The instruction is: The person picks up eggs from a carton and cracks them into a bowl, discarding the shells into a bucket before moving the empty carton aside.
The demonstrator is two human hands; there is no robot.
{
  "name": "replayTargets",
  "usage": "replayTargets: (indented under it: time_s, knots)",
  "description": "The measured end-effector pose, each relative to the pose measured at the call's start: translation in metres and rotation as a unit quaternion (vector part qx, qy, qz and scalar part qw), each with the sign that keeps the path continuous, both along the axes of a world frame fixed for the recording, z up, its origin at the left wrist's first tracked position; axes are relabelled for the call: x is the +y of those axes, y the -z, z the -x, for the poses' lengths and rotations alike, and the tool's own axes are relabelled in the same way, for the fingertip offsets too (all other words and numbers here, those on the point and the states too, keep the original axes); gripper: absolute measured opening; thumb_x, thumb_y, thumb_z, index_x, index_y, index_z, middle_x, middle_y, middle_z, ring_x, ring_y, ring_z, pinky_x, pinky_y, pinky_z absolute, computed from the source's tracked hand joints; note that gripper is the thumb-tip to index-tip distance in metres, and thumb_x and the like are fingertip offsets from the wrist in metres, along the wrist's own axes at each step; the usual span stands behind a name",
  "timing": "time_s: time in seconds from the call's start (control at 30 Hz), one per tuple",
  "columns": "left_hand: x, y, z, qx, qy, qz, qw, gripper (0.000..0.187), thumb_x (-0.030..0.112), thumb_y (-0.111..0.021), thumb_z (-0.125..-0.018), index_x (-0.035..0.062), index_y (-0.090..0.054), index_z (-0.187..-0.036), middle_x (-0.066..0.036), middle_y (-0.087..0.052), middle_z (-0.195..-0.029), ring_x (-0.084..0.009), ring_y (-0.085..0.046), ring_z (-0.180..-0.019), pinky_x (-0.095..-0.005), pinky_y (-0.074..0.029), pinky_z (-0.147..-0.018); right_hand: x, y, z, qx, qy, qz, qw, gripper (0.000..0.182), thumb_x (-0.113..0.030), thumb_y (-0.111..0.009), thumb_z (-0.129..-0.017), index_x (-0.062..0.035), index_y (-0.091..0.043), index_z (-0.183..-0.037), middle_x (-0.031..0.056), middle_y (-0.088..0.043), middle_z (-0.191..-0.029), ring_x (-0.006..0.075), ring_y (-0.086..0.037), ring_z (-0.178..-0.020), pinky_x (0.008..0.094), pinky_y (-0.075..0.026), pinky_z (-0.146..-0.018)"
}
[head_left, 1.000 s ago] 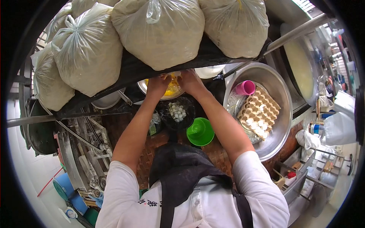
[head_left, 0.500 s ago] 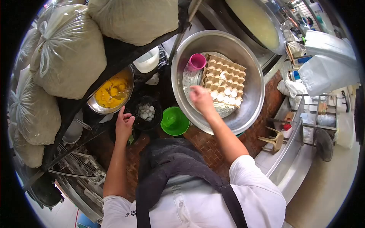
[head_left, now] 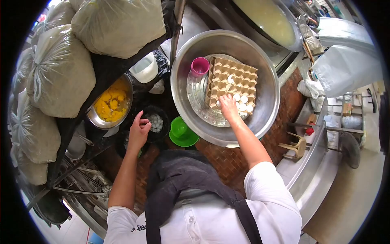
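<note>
My right hand (head_left: pixel 228 107) reaches into a wide metal basin (head_left: pixel 185 116), its bent fingers closed over an egg (head_left: pixel 218 103) at the near edge of a cardboard egg tray (head_left: pixel 232 69). Several white eggs (head_left: pixel 243 99) sit beside it in the tray, with a few shell pieces (head_left: pixel 229 79) farther up. My left hand (head_left: pixel 139 129) hovers with fingers apart, holding nothing, beside a black bin (head_left: pixel 164 128) of eggshells (head_left: pixel 156 123). Left of it, a metal bowl (head_left: pixel 97 120) contains yellow yolks (head_left: pixel 110 103).
A pink cup (head_left: pixel 200 66) stands in the basin. Green plastic bowls (head_left: pixel 185 136) are on the brick floor (head_left: pixel 221 162). Filled plastic bags (head_left: pixel 61 73) crowd a shelf at left, beside a white container (head_left: pixel 145 69). A large pan of pale liquid (head_left: pixel 270 20) is behind the basin.
My right hand has moved right and onto the eggs in the tray. My left hand has drawn away from the yolk bowl, toward the shell bin. The camera view has shifted slightly.
</note>
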State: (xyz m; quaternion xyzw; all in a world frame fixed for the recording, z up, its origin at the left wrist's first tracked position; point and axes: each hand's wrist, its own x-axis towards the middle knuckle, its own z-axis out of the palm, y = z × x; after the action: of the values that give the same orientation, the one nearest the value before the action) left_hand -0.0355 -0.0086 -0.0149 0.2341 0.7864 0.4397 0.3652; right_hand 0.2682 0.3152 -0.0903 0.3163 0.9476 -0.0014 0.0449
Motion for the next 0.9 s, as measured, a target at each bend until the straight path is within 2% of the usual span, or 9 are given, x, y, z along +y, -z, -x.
replayTargets:
  time_s: [0.27,0.3,0.4,0.5,0.6,0.63,0.67,0.8,0.9]
  knots:
    - [-0.013,0.002,0.006,-0.002,-0.015,0.011,1.000,0.061,0.015,-0.067,-0.086,0.0044,-0.045,-0.142,-0.011,-0.067,-0.104,-0.0146,-0.063,-0.077,-0.0292,-0.053,-0.076,0.011,-0.001,-0.017,0.213,0.111,0.140,0.961,0.051,-0.018,-0.078,-0.074,-0.0108,-0.062,-0.122,0.0128,-0.060,-0.100,0.0301,-0.058,-0.100,0.0446,-0.048,-0.086]
    - [-0.015,0.006,0.005,-0.013,-0.024,-0.001,1.000,0.061,0.015,-0.067,-0.086,0.0045,-0.045,-0.142,-0.011,-0.068,-0.104,-0.0150,-0.064,-0.077,-0.0295,-0.053,-0.076,0.016,0.004,-0.017,0.233,0.182,0.290,0.910,0.045,-0.020,-0.077,-0.081,-0.0064,-0.063,-0.122,0.0109,-0.064,-0.103,0.0250,-0.063,-0.095,0.0379,-0.051,-0.080]
    - [-0.024,0.007,0.007,0.019,-0.031,0.002,0.999,0.060,0.015,-0.067,-0.086,0.0054,-0.046,-0.141,-0.012,-0.069,-0.104,-0.0183,-0.066,-0.080,-0.0328,-0.054,-0.076,-0.012,-0.062,0.025,0.378,0.302,0.646,0.591,0.043,-0.009,-0.069,-0.088,-0.0050,-0.055,-0.128,0.0070,-0.065,-0.111,0.0169,-0.065,-0.094,0.0291,-0.054,-0.077]
    - [-0.028,0.005,0.008,0.020,-0.040,-0.019,0.999,0.060,0.015,-0.067,-0.086,0.0066,-0.045,-0.141,-0.012,-0.069,-0.103,-0.0196,-0.068,-0.079,-0.0321,-0.055,-0.075,-0.058,-0.111,0.093,0.395,0.211,0.722,0.527,0.045,-0.009,-0.069,-0.087,-0.0054,-0.051,-0.128,0.0098,-0.063,-0.117,0.0208,-0.065,-0.102,0.0314,-0.056,-0.082]
    - [-0.027,-0.002,0.012,0.010,-0.051,-0.035,0.998,0.060,0.015,-0.067,-0.087,0.0049,-0.045,-0.142,-0.012,-0.069,-0.102,-0.0186,-0.067,-0.077,-0.0308,-0.055,-0.075,-0.109,-0.175,0.183,0.434,0.092,0.660,0.607,0.054,-0.002,-0.069,-0.087,-0.0029,-0.044,-0.134,0.0136,-0.058,-0.123,0.0183,-0.059,-0.109,0.0334,-0.053,-0.088]
    - [-0.026,-0.003,0.014,0.005,-0.055,-0.041,0.998,0.060,0.015,-0.067,-0.087,0.0045,-0.044,-0.142,-0.011,-0.069,-0.102,-0.0181,-0.067,-0.077,-0.0303,-0.054,-0.075,-0.128,-0.187,0.209,0.497,0.031,0.639,0.586,0.059,-0.002,-0.070,-0.085,-0.0019,-0.044,-0.138,0.0160,-0.057,-0.124,0.0226,-0.059,-0.111,0.0353,-0.052,-0.090]
    - [-0.028,-0.007,0.017,0.000,-0.061,-0.050,0.997,0.060,0.015,-0.067,-0.087,0.0039,-0.044,-0.142,-0.011,-0.068,-0.102,-0.0175,-0.067,-0.077,-0.0301,-0.054,-0.075,-0.147,-0.226,0.247,0.535,-0.107,0.331,0.770,0.058,0.000,-0.070,-0.084,-0.0026,-0.048,-0.138,0.0180,-0.058,-0.122,0.0304,-0.059,-0.111,0.0383,-0.050,-0.092]
    - [-0.032,-0.013,0.023,-0.018,-0.074,-0.070,0.995,0.061,0.014,-0.067,-0.087,0.0021,-0.043,-0.142,-0.010,-0.067,-0.102,-0.0153,-0.065,-0.079,-0.0290,-0.053,-0.076,-0.152,-0.228,0.306,0.527,-0.210,0.040,0.823,0.061,-0.005,-0.074,-0.077,-0.0073,-0.054,-0.135,0.0152,-0.059,-0.123,0.0327,-0.058,-0.105,0.0417,-0.045,-0.089]
    - [-0.040,-0.014,0.027,-0.025,-0.076,-0.067,0.995,0.062,0.014,-0.068,-0.087,0.0017,-0.043,-0.142,-0.010,-0.067,-0.102,-0.0143,-0.065,-0.080,-0.0286,-0.053,-0.077,-0.155,-0.214,0.318,0.508,-0.188,0.036,0.840,0.061,-0.011,-0.074,-0.077,-0.0078,-0.054,-0.135,0.0142,-0.060,-0.121,0.0338,-0.056,-0.104,0.0447,-0.043,-0.090]
